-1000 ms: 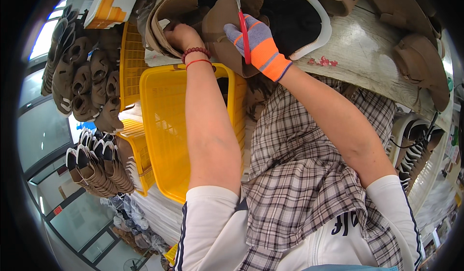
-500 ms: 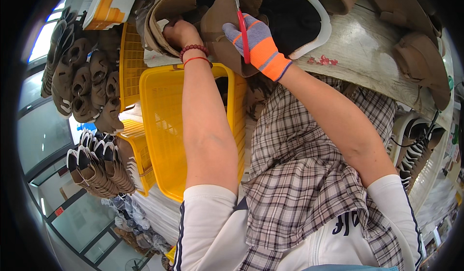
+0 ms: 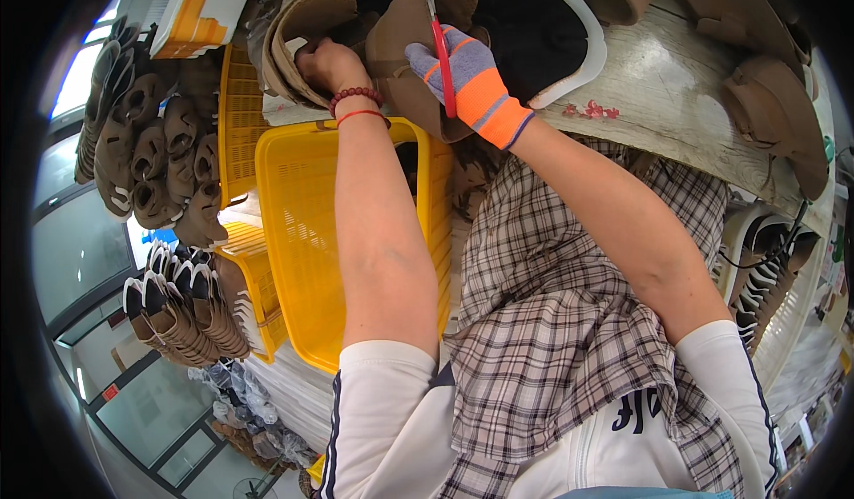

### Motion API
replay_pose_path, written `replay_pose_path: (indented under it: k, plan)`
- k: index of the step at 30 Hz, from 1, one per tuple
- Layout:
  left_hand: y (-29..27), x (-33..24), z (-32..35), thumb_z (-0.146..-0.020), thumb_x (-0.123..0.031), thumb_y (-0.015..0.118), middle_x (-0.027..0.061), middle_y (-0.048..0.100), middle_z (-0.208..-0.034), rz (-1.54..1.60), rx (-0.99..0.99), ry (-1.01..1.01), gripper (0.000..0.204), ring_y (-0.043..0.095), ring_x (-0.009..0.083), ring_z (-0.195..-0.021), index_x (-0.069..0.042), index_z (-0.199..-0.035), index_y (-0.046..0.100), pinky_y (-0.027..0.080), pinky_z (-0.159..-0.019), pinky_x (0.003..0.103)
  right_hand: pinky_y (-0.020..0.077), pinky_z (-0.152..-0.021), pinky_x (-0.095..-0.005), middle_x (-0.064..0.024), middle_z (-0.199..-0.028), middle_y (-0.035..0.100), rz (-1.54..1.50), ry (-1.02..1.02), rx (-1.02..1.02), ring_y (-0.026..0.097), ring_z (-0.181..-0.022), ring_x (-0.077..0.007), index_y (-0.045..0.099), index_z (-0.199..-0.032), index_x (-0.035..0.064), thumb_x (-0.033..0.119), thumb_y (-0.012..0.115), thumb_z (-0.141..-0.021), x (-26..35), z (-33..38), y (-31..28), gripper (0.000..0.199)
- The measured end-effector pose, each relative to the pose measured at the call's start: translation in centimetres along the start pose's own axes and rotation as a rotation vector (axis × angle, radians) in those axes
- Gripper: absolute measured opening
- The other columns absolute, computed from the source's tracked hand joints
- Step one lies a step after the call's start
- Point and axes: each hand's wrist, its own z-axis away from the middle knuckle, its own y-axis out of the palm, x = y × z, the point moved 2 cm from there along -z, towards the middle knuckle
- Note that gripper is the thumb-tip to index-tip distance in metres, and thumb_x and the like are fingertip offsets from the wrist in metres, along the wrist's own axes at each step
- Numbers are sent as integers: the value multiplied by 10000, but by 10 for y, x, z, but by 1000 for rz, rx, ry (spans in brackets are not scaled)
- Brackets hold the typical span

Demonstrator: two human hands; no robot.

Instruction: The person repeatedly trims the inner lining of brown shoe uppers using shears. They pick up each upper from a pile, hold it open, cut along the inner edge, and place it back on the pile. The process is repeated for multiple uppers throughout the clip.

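Observation:
My bare left hand (image 3: 336, 67), with a beaded bracelet at the wrist, is closed at the edge of a brown shoe upper (image 3: 307, 19). Its fingertips are partly hidden by the upper. My right hand (image 3: 467, 68), in a grey and orange glove, grips red-handled scissors (image 3: 445, 68). Their metal blades point away from me and run out of the top of the picture. The scissors lie across the brown flap of another shoe upper (image 3: 400, 50), which has a black lining and a white edge and rests on the bench.
A wooden bench (image 3: 658, 108) carries more brown uppers (image 3: 774, 99) on the right and small red scraps (image 3: 594, 109). Below my left forearm stands a yellow plastic basket (image 3: 298, 250). Stacks of uppers (image 3: 182, 308) and a taped white box (image 3: 200, 10) are at the left.
Both hands have shifted very slightly left, and the scissors have moved a little to the left with the right hand. Each hand keeps its hold.

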Motion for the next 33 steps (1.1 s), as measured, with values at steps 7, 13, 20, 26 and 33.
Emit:
replay_pose_path:
  k: [7, 13, 20, 26, 33]
  plan:
    - [-8, -6, 2, -792, -29, 592, 179, 641, -991, 11, 213, -70, 118, 611, 265, -876, 77, -843, 600, 469, -802, 360, 486, -590, -355, -144, -700, 619, -28, 58, -76, 588, -641, -340, 584, -880, 51, 319, 688, -834, 6, 1, 0, 291]
    - [-57, -58, 82, -810, -154, 662, 159, 614, -956, -309, 28, 852, 175, 594, 283, -859, 8, -821, 595, 463, -781, 397, 514, -629, -388, -161, -798, 670, 367, -31, -75, 644, -740, -355, 585, -992, 70, 334, 653, -835, 38, 12, -9, 315]
    - [-100, -41, 53, -812, -195, 681, 126, 605, -813, -564, 44, 525, 252, 602, 313, -771, -9, -912, 544, 471, -706, 416, 532, -594, -324, -148, -809, 660, 542, -254, -83, 658, -707, -340, 583, -1045, 35, 175, 690, -809, 96, 75, -58, 295]
    - [-96, -36, 51, -815, -81, 601, 246, 571, -957, -591, 25, 621, 245, 570, 415, -888, 57, -987, 494, 459, -785, 455, 496, -638, -268, -112, -796, 648, 569, -235, -266, 609, -672, -127, 573, -1114, 24, 85, 684, -828, 75, 83, -122, 313]
    - [-85, -63, 82, -829, -38, 558, 306, 496, -1249, -154, 131, 553, 397, 572, 405, -953, 120, -1175, 445, 458, -852, 429, 513, -714, -323, -109, -877, 684, 817, -78, -514, 675, -783, -253, 575, -1104, 51, 340, 775, -786, 73, 41, -194, 474]
